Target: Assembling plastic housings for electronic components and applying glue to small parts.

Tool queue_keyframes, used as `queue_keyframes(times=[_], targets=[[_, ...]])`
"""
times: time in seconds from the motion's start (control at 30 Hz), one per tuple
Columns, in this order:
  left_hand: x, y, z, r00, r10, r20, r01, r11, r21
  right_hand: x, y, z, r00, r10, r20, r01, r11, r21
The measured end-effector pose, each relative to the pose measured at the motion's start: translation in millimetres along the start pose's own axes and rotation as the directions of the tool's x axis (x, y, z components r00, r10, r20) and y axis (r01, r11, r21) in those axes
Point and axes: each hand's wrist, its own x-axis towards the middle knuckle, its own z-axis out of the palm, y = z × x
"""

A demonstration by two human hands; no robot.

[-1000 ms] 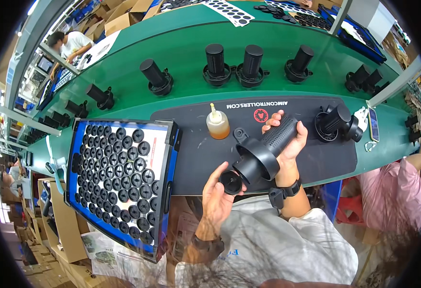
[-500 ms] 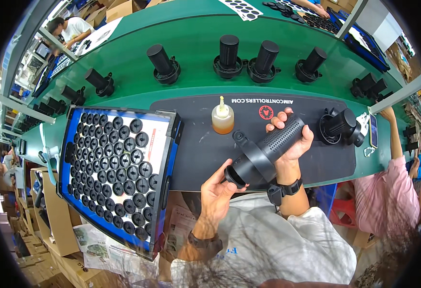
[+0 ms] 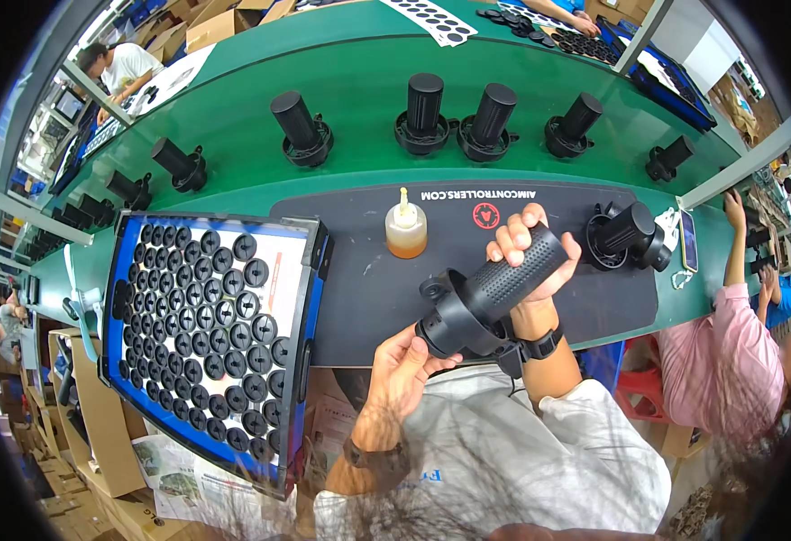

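My right hand (image 3: 539, 302) is wrapped round the upper part of a black perforated cylinder (image 3: 517, 279), which resembles a microphone body. The cylinder slants down to the left, with a ring collar and a small lug (image 3: 433, 287) near its lower end. At that lower end the fingers and thumb of my left hand (image 3: 397, 374) are closed on the rim. Whether a small part is also between them I cannot make out. Beyond the cylinder, a squeeze bottle (image 3: 406, 236) of amber liquid with a yellowish nozzle stands on the dark mat (image 3: 350, 270).
Left of the mat, a blue-edged tray (image 3: 312, 298) carries many round black caps (image 3: 206, 317). Two black cylinder units (image 3: 619, 234) stand at the mat's right, near a phone (image 3: 688, 239). More units (image 3: 424, 113) line the green ledge. A person in pink (image 3: 720, 352) sits at the right.
The cylinder has rolled and dipped slightly, so its open lower end no longer faces me. My left thumb has come up against that end. The whole view has shifted a little.
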Motion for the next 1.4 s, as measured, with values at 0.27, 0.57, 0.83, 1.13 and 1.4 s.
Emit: queue_keyframes(times=[0.27, 0.57, 0.83, 1.13, 1.4], targets=[[23, -12, -24, 0.985, -0.167, 0.045, 0.170, 0.981, -0.093, 3, -21, 10, 0.958, 0.211, -0.195, -0.244, 0.955, -0.166], [-5, -1, -49, 0.988, 0.137, -0.077, -0.120, 0.975, 0.188, -24, -24, 16, 0.976, 0.097, -0.196, -0.214, 0.610, -0.763], [-29, 8, -54, 0.975, 0.169, -0.146, -0.116, 0.942, 0.316, 13, -130, 72, 0.989, -0.039, 0.139, 0.144, 0.367, -0.919], [-30, 26, -18, 0.954, 0.262, -0.146, -0.157, 0.852, 0.500, 175, -375, -111, 0.835, -0.550, 0.020, -0.008, -0.050, -0.999], [-44, 48, -1, 0.948, 0.302, -0.099, -0.219, 0.846, 0.485, 125, -476, -251, 0.887, -0.458, -0.056, -0.260, -0.396, -0.881]])
